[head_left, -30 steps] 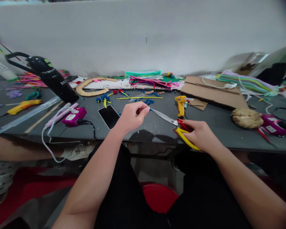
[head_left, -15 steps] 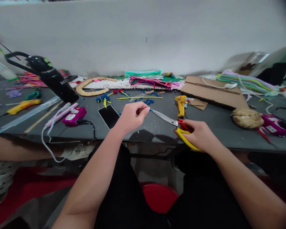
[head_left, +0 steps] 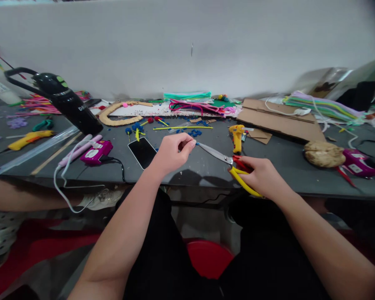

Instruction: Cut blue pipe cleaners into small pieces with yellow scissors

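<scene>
My right hand (head_left: 264, 178) grips the yellow handles of the scissors (head_left: 217, 154), whose blades point up and left over the table (head_left: 193, 168) to my left hand (head_left: 171, 153), pinched shut just at their tip on something too small to tell.

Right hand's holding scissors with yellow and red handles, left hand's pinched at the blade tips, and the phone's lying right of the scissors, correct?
Not quite: in the head view the phone lies left of the left hand, not right of the scissors. The right hand does hold the yellow and red handles, and the left hand is pinched at the blade tips.
</scene>
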The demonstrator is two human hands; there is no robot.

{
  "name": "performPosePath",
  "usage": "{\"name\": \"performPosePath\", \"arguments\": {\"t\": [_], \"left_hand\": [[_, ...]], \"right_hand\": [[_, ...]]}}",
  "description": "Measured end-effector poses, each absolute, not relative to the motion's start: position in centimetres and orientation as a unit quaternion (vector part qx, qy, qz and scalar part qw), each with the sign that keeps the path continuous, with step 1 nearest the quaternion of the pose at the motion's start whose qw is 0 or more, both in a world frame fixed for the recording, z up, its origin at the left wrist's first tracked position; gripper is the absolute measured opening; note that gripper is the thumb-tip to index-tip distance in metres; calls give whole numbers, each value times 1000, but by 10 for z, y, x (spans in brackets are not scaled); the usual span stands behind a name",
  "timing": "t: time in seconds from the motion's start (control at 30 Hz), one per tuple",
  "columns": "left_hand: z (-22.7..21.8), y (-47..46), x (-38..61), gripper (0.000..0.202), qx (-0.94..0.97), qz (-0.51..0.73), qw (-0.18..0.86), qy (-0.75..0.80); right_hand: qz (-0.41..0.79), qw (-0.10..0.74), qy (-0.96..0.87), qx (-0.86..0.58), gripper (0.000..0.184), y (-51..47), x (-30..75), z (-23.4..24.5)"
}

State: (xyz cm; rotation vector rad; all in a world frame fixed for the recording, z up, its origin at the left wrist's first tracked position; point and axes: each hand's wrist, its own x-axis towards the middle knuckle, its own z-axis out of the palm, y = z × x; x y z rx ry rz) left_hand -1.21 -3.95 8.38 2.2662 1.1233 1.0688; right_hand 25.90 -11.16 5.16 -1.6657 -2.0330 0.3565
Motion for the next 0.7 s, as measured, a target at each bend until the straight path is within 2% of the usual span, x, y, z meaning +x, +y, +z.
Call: {"name": "performPosePath", "arguments": {"t": [0.7], "left_hand": [[82, -38, -13, 22, 807, 379, 202, 406]], "right_hand": [[125, 238, -735, -622, 30, -113, 257, 55]]}}
